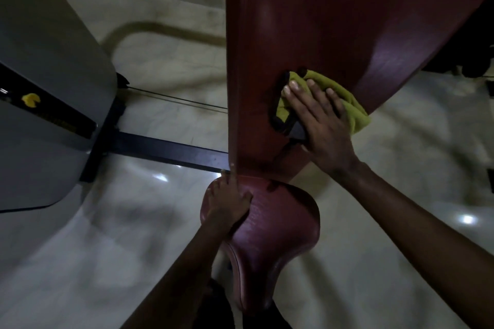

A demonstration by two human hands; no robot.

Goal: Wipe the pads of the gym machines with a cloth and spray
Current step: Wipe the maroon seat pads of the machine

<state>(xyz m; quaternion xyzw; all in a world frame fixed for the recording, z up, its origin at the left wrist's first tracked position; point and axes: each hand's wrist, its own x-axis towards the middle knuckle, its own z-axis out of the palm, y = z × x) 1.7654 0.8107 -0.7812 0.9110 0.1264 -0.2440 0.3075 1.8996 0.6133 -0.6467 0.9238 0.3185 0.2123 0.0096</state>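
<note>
the back pad (334,21) runs off the top edge. the right grip (324,120) hides much of the cloth (344,93). the left grip (230,203) covers one corner of the seat pad (280,224).

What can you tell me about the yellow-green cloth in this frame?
The cloth is yellow-green, soft-looking fabric, bunched into a wad rather than spread flat. It lies against the lower part of the sloping dark red back pad, beside a dark, torn-looking patch. The right hand presses it there with straight fingers laid over it; its upper edge and right end stick out past the hand.
</note>
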